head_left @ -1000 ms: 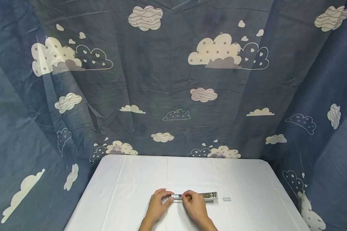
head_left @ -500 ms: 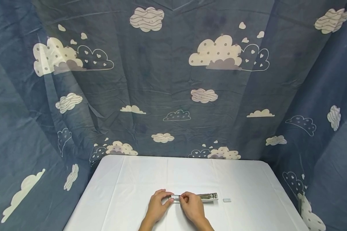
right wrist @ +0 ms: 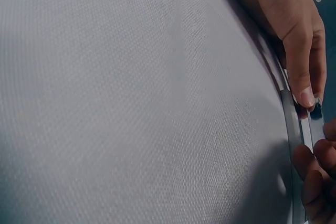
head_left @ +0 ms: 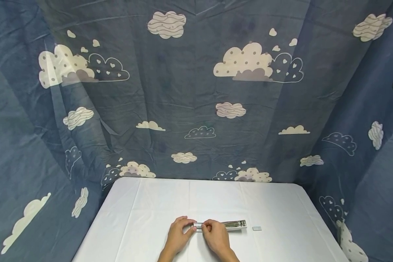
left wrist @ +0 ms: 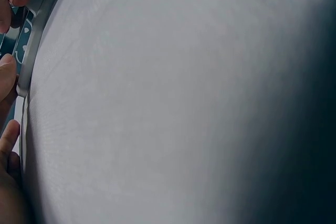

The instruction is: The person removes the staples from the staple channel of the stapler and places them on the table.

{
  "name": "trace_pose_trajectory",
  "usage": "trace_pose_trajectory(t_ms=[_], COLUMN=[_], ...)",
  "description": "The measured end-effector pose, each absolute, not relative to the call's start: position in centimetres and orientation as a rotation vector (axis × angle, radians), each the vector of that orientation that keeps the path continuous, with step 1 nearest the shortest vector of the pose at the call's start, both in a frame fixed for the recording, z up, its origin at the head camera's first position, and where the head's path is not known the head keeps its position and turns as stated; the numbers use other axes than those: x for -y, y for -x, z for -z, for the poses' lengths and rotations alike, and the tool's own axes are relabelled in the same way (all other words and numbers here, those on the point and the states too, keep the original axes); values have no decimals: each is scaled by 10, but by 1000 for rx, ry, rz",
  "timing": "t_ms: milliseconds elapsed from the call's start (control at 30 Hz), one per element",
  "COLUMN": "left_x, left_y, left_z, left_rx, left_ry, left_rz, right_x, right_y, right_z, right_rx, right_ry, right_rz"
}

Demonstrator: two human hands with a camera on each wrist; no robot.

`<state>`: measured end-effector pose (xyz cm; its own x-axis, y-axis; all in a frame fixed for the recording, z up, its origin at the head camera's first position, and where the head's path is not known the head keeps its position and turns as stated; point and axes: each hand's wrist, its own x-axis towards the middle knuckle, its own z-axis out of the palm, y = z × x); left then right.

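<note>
A long, narrow silver device that looks like an opened stapler (head_left: 237, 225) lies crosswise over the white table, its bare right end showing metal parts inside. My left hand (head_left: 177, 234) grips its left end between thumb and fingers. My right hand (head_left: 216, 235), fingers curled, pinches at the middle of the channel, close to the left fingertips. In the right wrist view the left hand (right wrist: 299, 40) holds the end of the grey metal bar (right wrist: 290, 121). Whatever small part lies under the right fingertips is mostly hidden. A small grey strip, perhaps staples (head_left: 257, 228), lies right of the device.
The table (head_left: 144, 203) wears a white cloth with faint fold lines. Dark blue curtains (head_left: 170, 94) with cloud prints hang behind it and along both sides.
My right hand has slid a little leftward along the device, toward the left hand, uncovering more of its right part. The left hand and the small grey strip have stayed in place.
</note>
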<state>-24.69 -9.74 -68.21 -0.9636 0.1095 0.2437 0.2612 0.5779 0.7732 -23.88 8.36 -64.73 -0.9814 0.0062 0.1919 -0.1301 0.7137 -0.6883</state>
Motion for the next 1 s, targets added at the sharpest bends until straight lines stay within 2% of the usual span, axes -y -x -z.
trace_pose_trajectory(t_ms=[267, 667, 1000], left_x=[99, 99, 98], left_y=[245, 245, 244], left_z=[682, 683, 682], left_rx=[2636, 2627, 2604], left_ry=[313, 305, 322], left_rz=[1321, 1319, 1318], right_x=[-81, -77, -73], right_y=[235, 235, 235], right_z=[653, 651, 653], right_rx=[2694, 2534, 2545], right_ry=[-40, 53, 44], right_rz=[-1248, -1689, -1599])
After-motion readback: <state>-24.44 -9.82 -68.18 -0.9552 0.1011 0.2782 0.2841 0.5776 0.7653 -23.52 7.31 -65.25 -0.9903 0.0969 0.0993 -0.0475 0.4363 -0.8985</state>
